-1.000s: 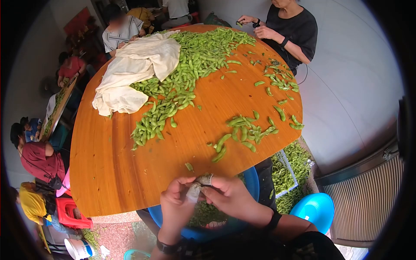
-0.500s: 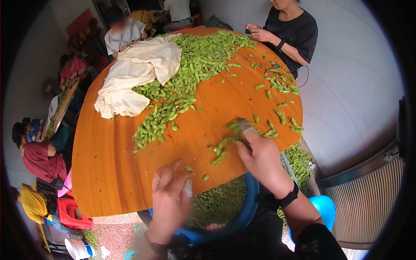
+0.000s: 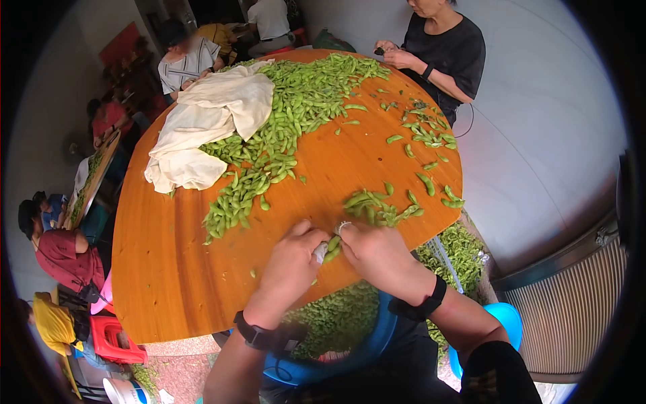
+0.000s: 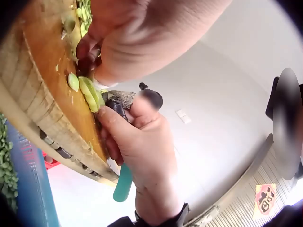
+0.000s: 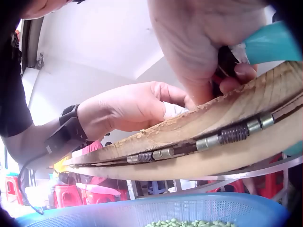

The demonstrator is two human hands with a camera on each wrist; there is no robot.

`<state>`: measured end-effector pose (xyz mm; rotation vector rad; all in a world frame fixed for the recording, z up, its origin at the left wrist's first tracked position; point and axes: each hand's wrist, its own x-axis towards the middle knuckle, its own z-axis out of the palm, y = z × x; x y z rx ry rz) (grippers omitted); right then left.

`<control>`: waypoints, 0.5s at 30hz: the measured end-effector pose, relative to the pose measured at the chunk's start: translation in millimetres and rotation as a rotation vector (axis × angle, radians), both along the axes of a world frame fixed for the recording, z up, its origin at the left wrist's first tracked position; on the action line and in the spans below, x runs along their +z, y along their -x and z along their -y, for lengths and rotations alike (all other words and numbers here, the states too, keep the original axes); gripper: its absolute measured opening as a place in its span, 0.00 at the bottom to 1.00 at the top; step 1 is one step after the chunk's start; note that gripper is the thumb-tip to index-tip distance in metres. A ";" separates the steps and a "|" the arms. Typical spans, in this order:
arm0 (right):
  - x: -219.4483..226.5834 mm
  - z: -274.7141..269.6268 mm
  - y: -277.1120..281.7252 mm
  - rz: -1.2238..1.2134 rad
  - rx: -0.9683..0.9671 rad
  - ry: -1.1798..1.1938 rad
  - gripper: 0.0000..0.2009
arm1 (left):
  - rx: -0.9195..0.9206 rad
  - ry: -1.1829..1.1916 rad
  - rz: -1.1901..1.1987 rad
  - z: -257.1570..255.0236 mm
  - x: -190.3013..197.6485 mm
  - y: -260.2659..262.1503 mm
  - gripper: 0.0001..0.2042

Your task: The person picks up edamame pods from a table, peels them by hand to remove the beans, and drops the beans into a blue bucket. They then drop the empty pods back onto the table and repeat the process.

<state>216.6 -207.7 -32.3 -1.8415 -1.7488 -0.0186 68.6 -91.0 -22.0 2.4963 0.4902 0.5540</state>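
Note:
Above the table's near edge, the left hand point(image 3: 286, 269) and right hand point(image 3: 387, 259) meet around a green pod point(image 3: 332, 250). In the left wrist view the pod point(image 4: 90, 93) lies between them, with the left hand's point(image 4: 151, 40) fingers curled at its upper end and the right thumb against its lower end. The right hand point(image 4: 149, 146) grips a dark tool with a teal handle point(image 4: 124, 184); its tip is hard to make out. White wrapping point(image 5: 174, 110) covers the left thumb in the right wrist view. Close ahead lies a small pod pile point(image 3: 377, 207).
A large pod heap point(image 3: 303, 101) and a cream cloth point(image 3: 202, 128) cover the table's point(image 3: 175, 269) far side. Below the near edge stands a blue basket point(image 3: 383, 333) of pods. A person in black point(image 3: 451, 54) sits across at the right; others sit at the left.
The right hand reached out to the small pod pile, then came back beside the left hand. Both hands are now farther over the table than a second ago, with a pod between them.

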 end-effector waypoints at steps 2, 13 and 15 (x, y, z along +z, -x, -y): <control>0.7 -0.9 1.9 -0.002 0.005 -0.033 0.03 | -0.003 0.032 0.027 0.8 2.7 4.0 0.11; 2.6 4.0 -16.8 0.109 -0.137 -0.064 0.04 | 0.235 0.083 0.078 7.4 16.9 53.0 0.07; 7.3 7.2 -19.6 0.072 -0.175 -0.065 0.04 | 0.371 0.002 0.014 0.2 10.8 78.3 0.06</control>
